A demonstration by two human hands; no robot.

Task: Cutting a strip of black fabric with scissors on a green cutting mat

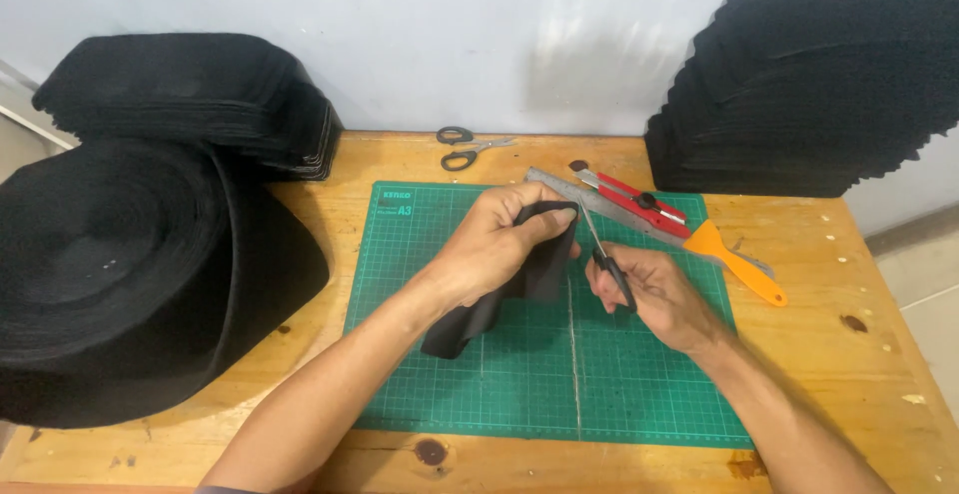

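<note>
My left hand (494, 244) grips a strip of black fabric (519, 284) folded over near its top, above the green cutting mat (470, 384). The strip's loose end trails down to the mat at the lower left. My right hand (654, 294) holds black-handled scissors (604, 254), blades pointing up toward the fold of the fabric beside my left thumb.
A large roll of black fabric (110, 274) fills the left, with a stack of cut black pieces (200, 94) behind it. Another tall black stack (809, 84) stands at the right. A second pair of scissors (465, 149), a metal ruler (569, 194), a red utility knife (634, 199) and an orange scraper (739, 264) lie on the wooden table (849, 354).
</note>
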